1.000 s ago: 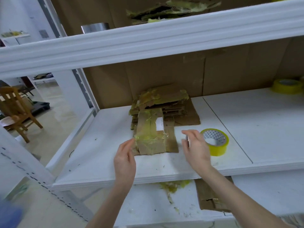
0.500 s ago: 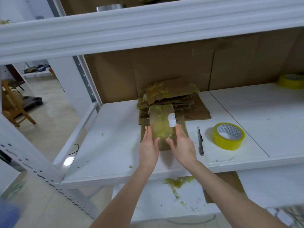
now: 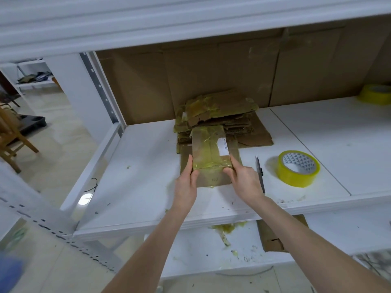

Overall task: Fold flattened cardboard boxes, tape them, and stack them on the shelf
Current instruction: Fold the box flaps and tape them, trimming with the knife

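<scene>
Head view, looking down at the middle shelf (image 3: 137,166). Both hands were clamped on one flattened box (image 3: 208,149): left hand (image 3: 186,187) on its left long edge, right hand (image 3: 246,183) on its right long edge, thumbs on top near the front corners. The box lay on a loose sheet (image 3: 185,157), with its far end against the stack (image 3: 220,115) of flattened cardboard. I could not tell whether it was lifted clear.

Handling, as judged:
- Light, thin, fairly stiff along its length.
- Worn, with old yellowed tape across the face, which may be slick or tacky.
- The creases look soft, so it may buckle if squeezed mid-panel.
- Best held by the two long edges, as here, then pushed inward to open it.

Count:
- One box in the hands.
- One stack behind it, layers too ragged to number.
- Two yellow tape rolls: one (image 3: 298,169) near the right hand, one (image 3: 376,94) at the far right.
- One cutter (image 3: 259,174) between the right hand and the near roll.
- One cardboard scrap (image 3: 273,237) on the lower shelf.
</scene>
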